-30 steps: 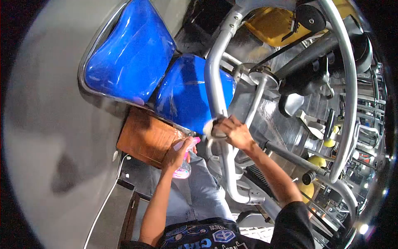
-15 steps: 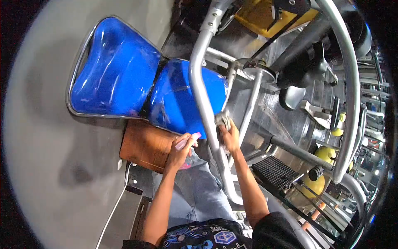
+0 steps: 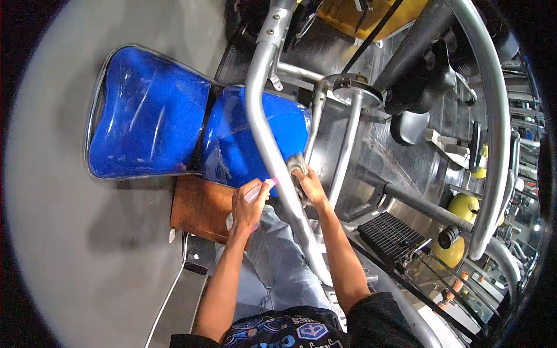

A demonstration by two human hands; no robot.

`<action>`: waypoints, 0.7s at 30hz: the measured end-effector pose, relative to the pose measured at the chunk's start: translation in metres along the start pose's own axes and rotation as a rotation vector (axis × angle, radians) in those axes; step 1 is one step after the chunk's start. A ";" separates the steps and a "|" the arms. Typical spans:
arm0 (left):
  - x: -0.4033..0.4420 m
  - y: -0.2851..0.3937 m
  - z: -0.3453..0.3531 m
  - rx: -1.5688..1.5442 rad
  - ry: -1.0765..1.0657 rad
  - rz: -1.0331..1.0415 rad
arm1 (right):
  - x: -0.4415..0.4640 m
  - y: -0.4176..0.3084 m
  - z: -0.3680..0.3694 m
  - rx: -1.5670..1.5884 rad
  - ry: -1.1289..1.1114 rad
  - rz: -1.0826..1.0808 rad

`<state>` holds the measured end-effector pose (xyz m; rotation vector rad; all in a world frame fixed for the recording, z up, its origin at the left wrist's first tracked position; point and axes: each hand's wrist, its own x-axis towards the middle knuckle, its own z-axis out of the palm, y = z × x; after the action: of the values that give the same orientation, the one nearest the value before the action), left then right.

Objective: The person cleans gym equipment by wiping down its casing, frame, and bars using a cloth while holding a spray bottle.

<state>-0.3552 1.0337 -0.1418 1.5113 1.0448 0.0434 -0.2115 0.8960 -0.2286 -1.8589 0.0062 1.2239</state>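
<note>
A silver metal frame (image 3: 268, 148) of gym equipment dominates the scene, its long bent tube slanting down between the two forearms of a person in a black printed shirt and jeans. Behind the tube, a blue padded chair (image 3: 151, 113), its covering glossy, appears tipped sideways in the head camera's view, the seat partly crossed by the metal. A brown wooden box (image 3: 199, 203) sits beside the chair, near the person's knees.

The left hand (image 3: 246, 207), on the near side of the tube, has its fingers wrapped around a spray bottle (image 3: 253, 194); the bottle is largely hidden by the grip, its pink nozzle just beside the metal. Whether a finger rests on the trigger cannot be told. On the other side of the tube, the right hand (image 3: 311, 185) grips a crumpled grayish cloth (image 3: 297, 165), thumb pressed over the folds, the bundle at the tube's edge; the exact contact is hidden.

The step in hand looks like wiping down the tube. The next move seems to call for a snug cloth wrap and an even stroke along the metal, with the nozzle clear of the working fingers.
</note>
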 end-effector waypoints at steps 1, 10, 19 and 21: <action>0.002 0.000 0.001 0.004 0.000 0.000 | 0.003 -0.008 0.005 0.054 0.013 -0.067; 0.002 -0.012 0.004 0.070 0.003 0.022 | -0.050 -0.010 0.006 -0.208 0.202 -0.185; -0.013 -0.030 -0.001 -0.298 0.006 -0.106 | -0.024 -0.043 0.013 -0.093 0.057 -0.112; -0.015 -0.030 -0.002 -0.301 0.005 -0.107 | 0.008 -0.033 0.021 -0.121 0.094 -0.193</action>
<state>-0.3823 1.0214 -0.1574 1.1827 1.0698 0.1239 -0.2083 0.9334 -0.2152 -1.9697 -0.1950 1.0233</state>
